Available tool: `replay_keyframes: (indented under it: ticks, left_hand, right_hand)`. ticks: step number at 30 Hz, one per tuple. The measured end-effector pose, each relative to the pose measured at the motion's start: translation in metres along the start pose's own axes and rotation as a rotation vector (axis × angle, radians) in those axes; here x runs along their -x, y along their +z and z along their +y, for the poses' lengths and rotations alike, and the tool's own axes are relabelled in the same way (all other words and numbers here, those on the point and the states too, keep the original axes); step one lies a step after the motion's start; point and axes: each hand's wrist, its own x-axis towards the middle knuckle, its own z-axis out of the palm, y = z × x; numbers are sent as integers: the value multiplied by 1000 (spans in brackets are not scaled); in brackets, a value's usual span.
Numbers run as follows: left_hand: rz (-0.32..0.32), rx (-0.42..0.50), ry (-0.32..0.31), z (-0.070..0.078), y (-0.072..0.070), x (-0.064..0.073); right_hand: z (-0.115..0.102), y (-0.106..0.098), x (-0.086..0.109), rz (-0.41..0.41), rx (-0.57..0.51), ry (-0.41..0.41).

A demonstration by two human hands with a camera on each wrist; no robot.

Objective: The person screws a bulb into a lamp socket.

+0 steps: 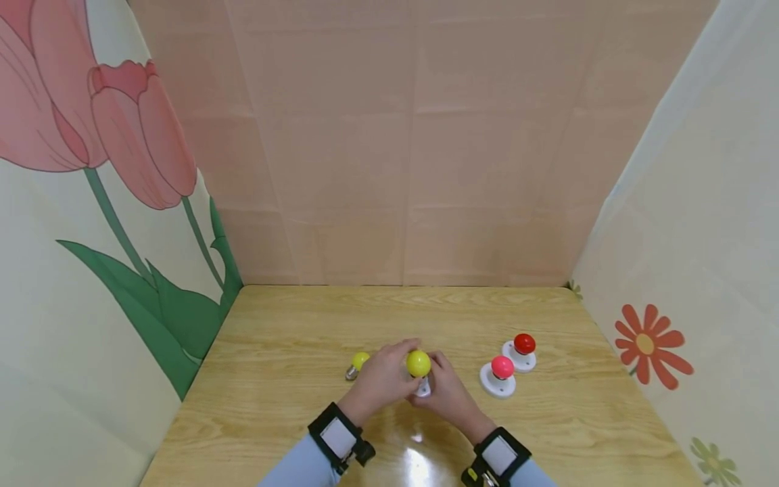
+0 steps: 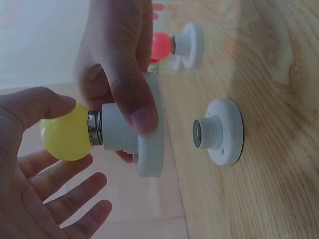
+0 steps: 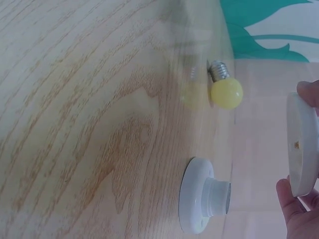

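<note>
- Filling the rear, a pinkish-brown backdrop (image 1: 341, 142) stands between a tulip-printed hanging (image 1: 61, 304) and a pale hanging (image 1: 700, 223) bearing a red flower.
- Before it lies a wood-grain table (image 1: 298, 325).
- Above the table, the right hand (image 1: 449, 392) has thumb and fingers clamped on an upright white socket (image 2: 149, 159), held off the surface.
- The left hand (image 1: 383, 375) pinches a yellow bulb (image 1: 418, 364) atop that socket, between thumb and opposite fingers; its remaining fingers are spread apart.
- A second socket (image 2: 227, 132) stands on the table near the hands, mouth upward.
- To the right, two further sockets (image 1: 498, 387) sit close together, carrying a pink bulb (image 1: 502, 367) and a red bulb (image 1: 525, 343).
- Beyond the left hand lies a loose bulb (image 1: 361, 360), also yellow.
- Some metal thread (image 2: 93, 127) shows under the pinched bulb; how far it is screwed in is hard to tell.
</note>
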Motion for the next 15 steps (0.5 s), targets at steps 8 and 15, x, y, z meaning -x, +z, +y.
replay_keyframes:
  ticks: [8,15]
  left_hand:
    - [82,23,-108,3,-1,2]
    - [108,16,-174,9,-2,3]
  right_hand:
    - [3,1,0,21,32,-39]
    - [2,1,0,27,4,-54]
